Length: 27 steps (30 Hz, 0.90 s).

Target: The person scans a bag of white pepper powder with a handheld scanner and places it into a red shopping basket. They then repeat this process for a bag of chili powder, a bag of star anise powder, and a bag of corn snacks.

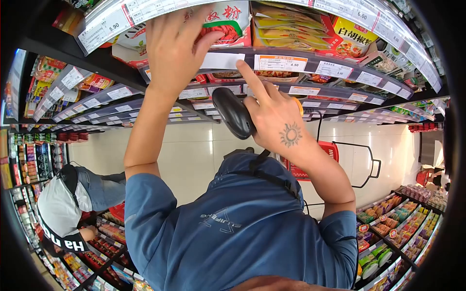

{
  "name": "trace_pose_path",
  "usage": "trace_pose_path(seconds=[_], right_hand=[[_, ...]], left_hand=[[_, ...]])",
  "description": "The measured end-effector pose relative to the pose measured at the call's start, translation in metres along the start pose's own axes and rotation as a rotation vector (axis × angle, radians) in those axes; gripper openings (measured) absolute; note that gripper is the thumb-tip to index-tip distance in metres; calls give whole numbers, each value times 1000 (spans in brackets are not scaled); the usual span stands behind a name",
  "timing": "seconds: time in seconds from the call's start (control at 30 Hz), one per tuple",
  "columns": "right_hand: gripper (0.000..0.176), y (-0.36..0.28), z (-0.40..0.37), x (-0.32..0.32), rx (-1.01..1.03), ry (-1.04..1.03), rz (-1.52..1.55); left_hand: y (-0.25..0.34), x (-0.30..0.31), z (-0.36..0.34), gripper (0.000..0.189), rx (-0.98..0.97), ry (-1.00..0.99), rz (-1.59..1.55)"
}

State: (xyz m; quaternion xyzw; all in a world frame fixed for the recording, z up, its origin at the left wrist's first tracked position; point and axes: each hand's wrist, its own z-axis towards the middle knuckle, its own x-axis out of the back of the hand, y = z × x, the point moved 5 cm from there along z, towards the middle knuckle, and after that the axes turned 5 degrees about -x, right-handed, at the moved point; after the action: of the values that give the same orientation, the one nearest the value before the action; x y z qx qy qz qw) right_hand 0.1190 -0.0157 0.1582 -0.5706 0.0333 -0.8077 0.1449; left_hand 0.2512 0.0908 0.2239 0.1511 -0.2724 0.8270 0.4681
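My left hand (175, 51) is raised to the shelf, its thumb apart from the fingers, in front of a white and red spice packet (232, 19). The fingertips reach the upper price rail, and no object shows in the hand. A black handheld scanner (233, 112) with a cable is gripped in my right hand (277, 114). The index finger of that hand stretches out to the right end of a blank white label (221, 61) on the shelf's front rail. An orange-edged price tag (280, 63) sits just right of this label.
Yellow sachets (286, 29) and a white pepper packet (352, 34) stand farther right on the shelf. A red shopping basket (310, 162) with black handles is on the floor. At left another person (65, 201) bends over a display. More shelves (398, 228) stand behind me.
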Motion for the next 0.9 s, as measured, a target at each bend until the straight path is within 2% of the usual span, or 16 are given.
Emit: trace_pose_path(seconds=[0.07, 0.1, 0.13, 0.2, 0.33, 0.4, 0.63, 0.7, 0.73, 0.8, 0.9], right_hand=[[23, 4, -13, 0, -17, -43, 43], [23, 8, -20, -4, -45, -47, 86], [23, 13, -27, -6, -71, -51, 128], [25, 24, -41, -8, -104, -78, 152], [24, 45, -72, -16, -171, -66, 134], [26, 53, -86, -21, -250, -92, 151], [29, 64, -125, -29, -401, -161, 242], [29, 70, -144, -36, -437, -149, 267], [30, 73, -154, -37, -476, -145, 290], [32, 80, -175, -41, -521, -174, 312], [40, 93, -217, -67, -640, -180, 334]], left_hand=[[-11, 0, 0, 56, 154, 23, -19], [-16, -1, 0, 67, 176, -16, -14], [-18, 1, 2, 67, 174, -19, -16], [-24, -5, 3, 69, 258, -187, -29], [-21, -7, 1, 72, 200, -241, 32], [-20, -8, 2, 74, 143, -192, 115], [-12, -4, 3, 76, 167, -226, 160], [-4, 4, 2, 64, 106, -95, 177], [1, 4, -1, 64, 96, -95, 181], [14, 15, -12, 38, 118, 62, -72], [51, 26, -24, 26, 57, 35, -229]])
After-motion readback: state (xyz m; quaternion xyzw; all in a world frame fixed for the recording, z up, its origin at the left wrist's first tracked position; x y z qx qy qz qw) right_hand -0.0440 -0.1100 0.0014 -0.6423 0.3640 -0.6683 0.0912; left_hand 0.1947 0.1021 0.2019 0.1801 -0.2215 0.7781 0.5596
